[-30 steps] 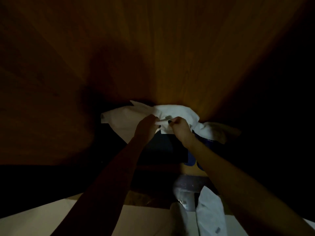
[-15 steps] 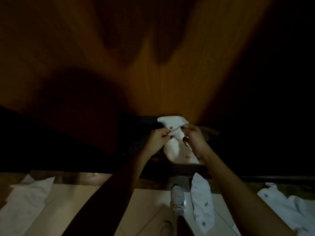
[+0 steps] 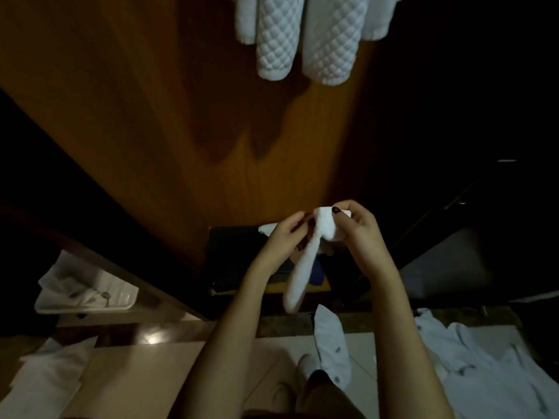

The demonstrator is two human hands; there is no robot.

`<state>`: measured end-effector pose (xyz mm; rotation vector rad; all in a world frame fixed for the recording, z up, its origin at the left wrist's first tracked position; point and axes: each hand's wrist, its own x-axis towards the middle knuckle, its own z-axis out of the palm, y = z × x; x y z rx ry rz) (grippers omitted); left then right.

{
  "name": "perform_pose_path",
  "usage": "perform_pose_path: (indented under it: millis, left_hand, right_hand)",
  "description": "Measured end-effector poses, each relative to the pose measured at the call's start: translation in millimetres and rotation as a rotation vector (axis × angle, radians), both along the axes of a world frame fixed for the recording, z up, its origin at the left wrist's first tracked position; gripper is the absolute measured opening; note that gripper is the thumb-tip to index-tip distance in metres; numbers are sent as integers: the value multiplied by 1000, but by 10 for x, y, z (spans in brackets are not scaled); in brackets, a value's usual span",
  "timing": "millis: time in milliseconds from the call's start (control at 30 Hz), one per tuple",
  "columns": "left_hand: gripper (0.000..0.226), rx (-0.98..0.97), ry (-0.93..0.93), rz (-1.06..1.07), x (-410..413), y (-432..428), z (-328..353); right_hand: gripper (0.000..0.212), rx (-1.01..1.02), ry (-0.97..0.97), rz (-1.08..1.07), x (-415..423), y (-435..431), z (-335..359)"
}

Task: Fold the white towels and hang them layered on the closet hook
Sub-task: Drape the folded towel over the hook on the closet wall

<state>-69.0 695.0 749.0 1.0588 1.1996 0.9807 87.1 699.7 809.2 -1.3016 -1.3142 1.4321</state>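
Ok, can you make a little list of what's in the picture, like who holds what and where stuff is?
held thing: white towel, folded, its end hanging down
left hand: pinches the towel's top
right hand: grips the towel's top, thumb on it
above: quilted white cloths hanging
floor, right: white clothes
left: white tray with cloth in it

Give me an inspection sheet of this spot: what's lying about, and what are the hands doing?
Surface: pale tiled floor, dimly lit.
Job's things: one white towel, folded narrow, hangs down from both hands; no hook seen.
Clutter: white cloth on the floor at left; white garments at right; a tray with more cloth in it at far left.
Grippers: left hand and right hand both grip the towel's top.
Cables: nothing seen.
Surroundings: wooden closet panel; quilted white fabric hanging above.
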Motion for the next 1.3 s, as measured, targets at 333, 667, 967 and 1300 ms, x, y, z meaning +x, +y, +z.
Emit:
perform_pose_path:
  millis: [333,667,967,1300]
  left_hand:
    - [23,392,206,169,-10,-192,685]
    - [21,450,100,150,108,-44,1066]
    - [20,545,-256,209,128,-1,1362]
    - [36,480,-468,-8,56,-70,1476]
  right_hand:
    - [7,206,-80,63,528,-148,658]
    - [9,260,-48,98,765,114,725]
    - [15,248,28,214,623,249,743]
    - [2,71,195,616,579,252,769]
